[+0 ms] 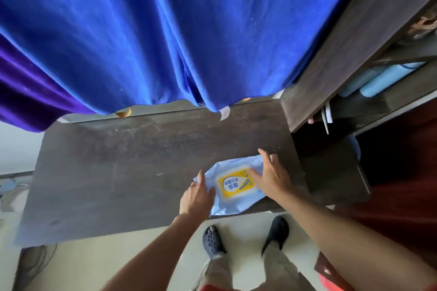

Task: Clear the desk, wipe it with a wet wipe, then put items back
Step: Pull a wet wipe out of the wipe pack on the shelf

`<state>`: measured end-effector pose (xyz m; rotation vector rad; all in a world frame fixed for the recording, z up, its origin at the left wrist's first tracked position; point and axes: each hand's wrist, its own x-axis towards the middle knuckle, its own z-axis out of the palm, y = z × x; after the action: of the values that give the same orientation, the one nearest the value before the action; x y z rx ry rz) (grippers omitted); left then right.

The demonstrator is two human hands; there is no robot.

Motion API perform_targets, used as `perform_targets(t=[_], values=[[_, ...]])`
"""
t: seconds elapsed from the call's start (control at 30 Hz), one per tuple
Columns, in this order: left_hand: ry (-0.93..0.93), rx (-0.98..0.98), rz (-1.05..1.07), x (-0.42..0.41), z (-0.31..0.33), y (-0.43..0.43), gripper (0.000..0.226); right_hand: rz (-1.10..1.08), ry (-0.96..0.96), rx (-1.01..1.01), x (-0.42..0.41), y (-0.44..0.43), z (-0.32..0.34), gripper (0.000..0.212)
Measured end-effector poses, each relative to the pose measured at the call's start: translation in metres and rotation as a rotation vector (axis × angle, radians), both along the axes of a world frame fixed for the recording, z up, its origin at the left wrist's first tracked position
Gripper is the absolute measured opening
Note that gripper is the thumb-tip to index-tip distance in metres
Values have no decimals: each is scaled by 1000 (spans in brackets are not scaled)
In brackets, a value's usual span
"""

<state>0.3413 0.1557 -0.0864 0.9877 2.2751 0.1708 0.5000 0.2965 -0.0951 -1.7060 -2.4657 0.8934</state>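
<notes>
A pale blue pack of wet wipes (pixel 233 190) with a yellow lid label lies on the dark wooden desk (pixel 123 172), near its front edge at the right. My left hand (pixel 197 196) rests flat on the pack's left end, fingers straight. The fingers of my right hand (pixel 272 176) lie spread over the pack's right end. Neither hand curls round the pack. Apart from the pack, the desk top carries nothing.
A blue curtain (pixel 165 30) hangs over the desk's far edge. A dark shelf unit (pixel 343 59) stands at the right with light blue items (pixel 383 78) inside. My feet in dark shoes (pixel 212 241) stand on the pale floor below the desk's front edge.
</notes>
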Motion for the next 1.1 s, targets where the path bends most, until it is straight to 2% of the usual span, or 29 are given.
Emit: perform_targets(t=[0.1,0.3,0.5,0.7,0.93,1.03,1.1], values=[[-47,131,-25,3,8,7,56,-73,27,-13,-4,-10,9,62],[-100,371,-185,15,55,48,47,-222,85,132,31,10,51,50],[-149,612,-422,65,133,109,46,-425,162,363,102,58,130,41],[-161,887,-602,124,215,165,32,-570,238,582,176,99,230,30],[-168,1089,-564,172,302,226,45,-559,425,771,217,180,325,20],[-70,1105,-551,181,315,250,54,-483,460,774,212,222,347,16],[116,1148,-515,185,320,263,57,-418,450,742,203,250,354,13]])
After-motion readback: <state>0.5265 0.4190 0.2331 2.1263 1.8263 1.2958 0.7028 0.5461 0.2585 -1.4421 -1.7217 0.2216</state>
